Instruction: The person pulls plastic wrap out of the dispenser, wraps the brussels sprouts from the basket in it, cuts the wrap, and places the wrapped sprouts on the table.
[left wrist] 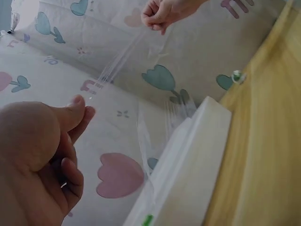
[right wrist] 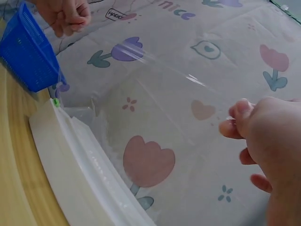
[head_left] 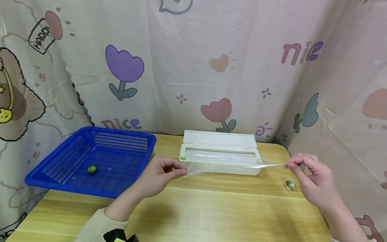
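A sheet of clear plastic wrap (head_left: 205, 167) stretches between my two hands, in front of and over a white wrap dispenser box (head_left: 223, 169). My left hand (head_left: 163, 174) pinches one corner of the film between thumb and forefinger. With thumb and fingertips my right hand (head_left: 312, 176) pinches the other corner, where the film gathers into a narrow strand. The dispenser's lid (head_left: 219, 138) is flipped back, and a roll of film (head_left: 219, 156) shows inside. A green slider (head_left: 182, 157) sits at the box's left end. In the right wrist view, the film rises from the box (right wrist: 61, 155) to both hands.
At the left stands a blue plastic basket (head_left: 39, 184) with a small green vegetable (head_left: 92, 169) in it. A film-wrapped green and white piece (head_left: 290, 185) lies on the wooden table (head_left: 229, 208) near my right hand. Printed cloth (head_left: 178, 67) hangs behind and at both sides.
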Demonstrator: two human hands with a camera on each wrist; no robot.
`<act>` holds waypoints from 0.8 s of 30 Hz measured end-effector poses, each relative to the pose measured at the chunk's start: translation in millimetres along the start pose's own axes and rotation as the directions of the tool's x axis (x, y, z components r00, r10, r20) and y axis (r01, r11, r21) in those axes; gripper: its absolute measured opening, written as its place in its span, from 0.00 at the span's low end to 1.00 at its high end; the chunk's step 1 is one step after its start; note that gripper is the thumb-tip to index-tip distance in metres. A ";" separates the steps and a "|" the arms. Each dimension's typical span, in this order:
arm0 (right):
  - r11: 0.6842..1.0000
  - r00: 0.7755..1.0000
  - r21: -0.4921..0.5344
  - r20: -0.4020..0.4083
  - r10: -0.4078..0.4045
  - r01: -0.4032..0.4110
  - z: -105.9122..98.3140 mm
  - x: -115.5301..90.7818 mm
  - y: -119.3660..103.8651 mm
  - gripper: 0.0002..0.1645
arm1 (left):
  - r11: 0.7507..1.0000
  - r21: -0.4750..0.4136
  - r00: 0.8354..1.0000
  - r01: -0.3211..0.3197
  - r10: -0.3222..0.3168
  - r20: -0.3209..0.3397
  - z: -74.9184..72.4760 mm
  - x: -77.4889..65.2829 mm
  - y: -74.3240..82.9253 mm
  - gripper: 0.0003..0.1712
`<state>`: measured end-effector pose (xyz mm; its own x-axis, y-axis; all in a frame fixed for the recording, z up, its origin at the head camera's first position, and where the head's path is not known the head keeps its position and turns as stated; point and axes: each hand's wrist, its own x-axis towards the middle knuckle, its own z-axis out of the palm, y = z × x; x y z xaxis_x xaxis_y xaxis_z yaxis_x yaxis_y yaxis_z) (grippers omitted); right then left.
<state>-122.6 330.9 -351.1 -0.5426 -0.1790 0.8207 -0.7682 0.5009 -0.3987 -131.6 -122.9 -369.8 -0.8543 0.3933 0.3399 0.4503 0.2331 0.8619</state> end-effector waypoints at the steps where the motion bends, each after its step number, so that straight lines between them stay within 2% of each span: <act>1: 1.000 1.000 0.014 0.024 -0.014 0.013 -0.9 -3.2 0.3 0.13 | 1.000 0.004 1.000 0.011 -0.011 0.021 0.1 -2.3 -2.6 0.03; 7: 0.993 0.979 0.112 0.195 -0.051 0.029 -4.1 -22.5 2.7 0.05 | 0.994 0.062 0.987 0.096 -0.103 0.126 0.7 -13.5 -16.0 0.03; 10: 0.988 0.961 0.156 0.273 -0.045 0.002 -4.1 -33.4 3.1 0.17 | 0.991 0.076 0.978 0.110 -0.121 0.168 1.4 -18.2 -22.5 0.03; 13: 0.981 0.939 0.186 0.343 -0.023 -0.044 -3.9 -44.1 2.4 0.30 | 0.991 0.080 0.971 0.107 -0.122 0.207 3.0 -21.8 -29.2 0.03; 14: 0.979 0.931 0.192 0.364 -0.011 -0.064 -4.0 -47.5 1.9 0.31 | 0.991 0.083 0.969 0.106 -0.122 0.217 3.9 -22.7 -31.7 0.03; 18: 0.970 0.894 0.182 0.443 0.065 -0.161 -3.4 -58.4 0.2 0.31 | 0.990 0.085 0.959 0.112 -0.130 0.250 8.9 -25.6 -41.4 0.04; 22: 0.955 0.849 0.156 0.509 0.141 -0.252 -1.0 -66.9 -0.5 0.28 | 0.985 0.090 0.947 0.146 -0.166 0.275 13.3 -30.3 -48.9 0.04; 24: 0.949 0.834 0.162 0.532 0.149 -0.272 0.7 -72.0 -0.3 0.27 | 0.982 0.095 0.941 0.161 -0.182 0.286 14.8 -32.6 -51.3 0.04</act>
<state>-83.5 343.0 -410.3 -0.7472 -0.5251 0.4074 -0.6359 0.3869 -0.6678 -123.0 -134.6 -430.7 -0.8114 0.5818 0.0557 0.3297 0.3769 0.8656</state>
